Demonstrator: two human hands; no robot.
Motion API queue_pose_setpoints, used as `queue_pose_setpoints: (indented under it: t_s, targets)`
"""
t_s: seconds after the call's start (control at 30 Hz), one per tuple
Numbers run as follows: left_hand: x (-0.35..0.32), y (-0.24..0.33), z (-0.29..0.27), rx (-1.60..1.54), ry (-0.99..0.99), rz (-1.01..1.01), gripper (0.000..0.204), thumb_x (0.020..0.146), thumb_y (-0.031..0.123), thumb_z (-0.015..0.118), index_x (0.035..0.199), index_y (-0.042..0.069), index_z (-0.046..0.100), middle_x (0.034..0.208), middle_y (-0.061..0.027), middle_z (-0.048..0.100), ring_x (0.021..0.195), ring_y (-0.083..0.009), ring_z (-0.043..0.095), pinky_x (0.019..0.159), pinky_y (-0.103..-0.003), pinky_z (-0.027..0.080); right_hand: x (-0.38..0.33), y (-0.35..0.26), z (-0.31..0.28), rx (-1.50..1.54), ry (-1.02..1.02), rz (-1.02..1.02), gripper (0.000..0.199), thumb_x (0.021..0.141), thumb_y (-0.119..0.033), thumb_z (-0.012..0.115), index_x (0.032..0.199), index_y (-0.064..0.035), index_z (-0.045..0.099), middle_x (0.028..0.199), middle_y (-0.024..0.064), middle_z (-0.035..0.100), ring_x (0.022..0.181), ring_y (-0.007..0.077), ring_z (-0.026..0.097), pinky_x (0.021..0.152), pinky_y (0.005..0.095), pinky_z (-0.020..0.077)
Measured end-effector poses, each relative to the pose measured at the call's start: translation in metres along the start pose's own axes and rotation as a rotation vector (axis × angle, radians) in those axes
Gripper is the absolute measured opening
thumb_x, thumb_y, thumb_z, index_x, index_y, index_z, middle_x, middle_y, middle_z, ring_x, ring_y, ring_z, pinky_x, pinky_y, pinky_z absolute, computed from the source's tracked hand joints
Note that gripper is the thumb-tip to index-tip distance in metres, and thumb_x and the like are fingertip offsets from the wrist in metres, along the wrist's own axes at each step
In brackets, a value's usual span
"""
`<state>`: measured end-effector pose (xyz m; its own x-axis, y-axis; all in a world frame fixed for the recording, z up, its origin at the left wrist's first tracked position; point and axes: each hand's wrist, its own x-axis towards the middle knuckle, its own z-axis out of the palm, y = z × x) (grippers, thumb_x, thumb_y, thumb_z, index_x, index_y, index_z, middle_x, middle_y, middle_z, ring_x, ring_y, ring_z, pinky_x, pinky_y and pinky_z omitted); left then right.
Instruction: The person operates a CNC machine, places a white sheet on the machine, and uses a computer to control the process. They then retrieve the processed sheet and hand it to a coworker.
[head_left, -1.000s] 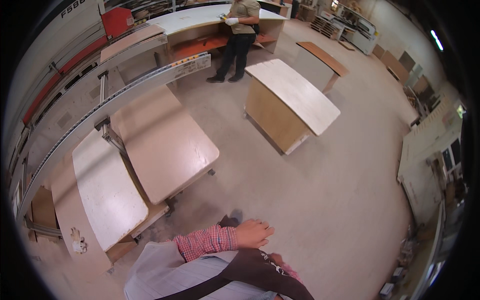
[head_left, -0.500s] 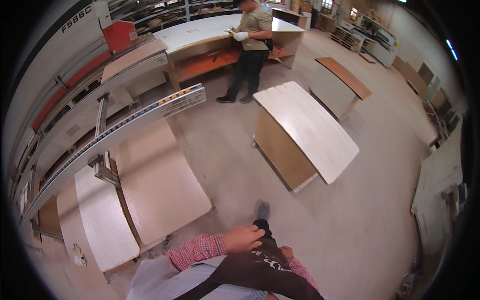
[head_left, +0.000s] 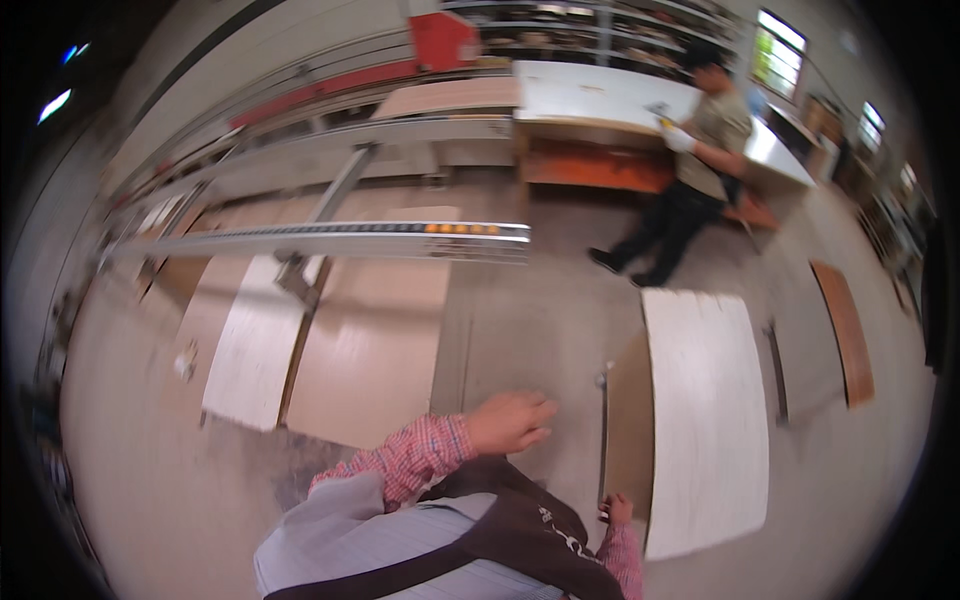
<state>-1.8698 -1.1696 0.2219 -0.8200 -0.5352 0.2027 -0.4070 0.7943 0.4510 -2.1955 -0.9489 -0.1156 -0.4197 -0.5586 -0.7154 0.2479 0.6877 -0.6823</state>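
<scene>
White table (head_left: 710, 420): it stands on the floor to the right, with its long pale top and its brown side (head_left: 628, 425) facing the person.
Right hand (head_left: 618, 510): it is low down, right by the near end of the brown side. The fingers look bent, but I cannot tell if they touch or grip it.
Left hand (head_left: 508, 422): it is loosely open with bent fingers, up over the bare floor. I see nothing in it.
Clothes: red checked sleeves (head_left: 425, 455) and a dark apron (head_left: 510, 530).
Boards: a tan board (head_left: 370, 350) lies beside a white board (head_left: 255, 340), on the left.
Metal rail (head_left: 350, 242): it runs across above the boards, with orange bits near its right end.
Co-worker (head_left: 722, 130): this person stands by a long white bench (head_left: 600, 85). A white glove (head_left: 679, 140) is near a small thing with some yellow, too blurry to name.
Brown top (head_left: 843, 330): it is at the far right, apart from the white table.
</scene>
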Motion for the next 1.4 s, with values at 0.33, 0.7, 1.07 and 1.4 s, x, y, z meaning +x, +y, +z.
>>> queue_pose_setpoints:
  t_s: [0.33, 0.7, 1.07, 1.4]
  targets:
    - [0.09, -0.107, -0.041, 0.156, 0.289, -0.331, 0.032, 0.088, 0.025, 0.065, 0.112, 0.004, 0.064, 0.105, -0.017, 0.066, 0.102, -0.0387, 0.061, 0.089, -0.048, 0.049, 0.029, -0.119, 0.037, 0.11, -0.223, -0.078, 0.019, 0.1, -0.023, 0.056, 0.105, -0.0075, 0.066, 0.092, 0.0049, 0.069, 0.074, 0.0155, 0.068, 0.052, 0.0299, 0.0534]
    - [0.197, -0.246, -0.085, 0.284, 0.586, -0.489, 0.032, 0.087, 0.021, 0.067, 0.113, 0.004, 0.062, 0.102, -0.0164, 0.064, 0.1, -0.0378, 0.06, 0.086, -0.046, 0.047, 0.139, -0.307, 0.049, -0.146, -0.362, -0.219, 0.022, 0.1, -0.027, 0.059, 0.107, -0.0078, 0.066, 0.095, 0.0036, 0.071, 0.08, 0.0164, 0.07, 0.058, 0.0297, 0.0543]
    - [0.197, -0.294, -0.072, 0.219, 0.288, -0.829, 0.026, 0.09, 0.028, 0.062, 0.1, 0.004, 0.062, 0.093, -0.0183, 0.066, 0.089, -0.0401, 0.063, 0.077, -0.05, 0.05, 0.227, -0.488, 0.141, -0.133, -0.481, -0.407, 0.022, 0.099, -0.024, 0.058, 0.107, -0.0067, 0.069, 0.096, 0.0032, 0.073, 0.084, 0.0125, 0.068, 0.063, 0.0278, 0.0527]
    - [0.236, -0.298, -0.086, 0.052, 0.089, -1.206, 0.034, 0.091, 0.03, 0.061, 0.114, 0.005, 0.062, 0.088, -0.0167, 0.071, 0.084, -0.0394, 0.068, 0.076, -0.047, 0.054, 0.337, -0.568, 0.218, -0.517, -0.894, -0.457, 0.026, 0.097, -0.027, 0.061, 0.09, -0.0035, 0.07, 0.079, 0.0031, 0.071, 0.073, 0.0118, 0.066, 0.063, 0.0287, 0.0509]
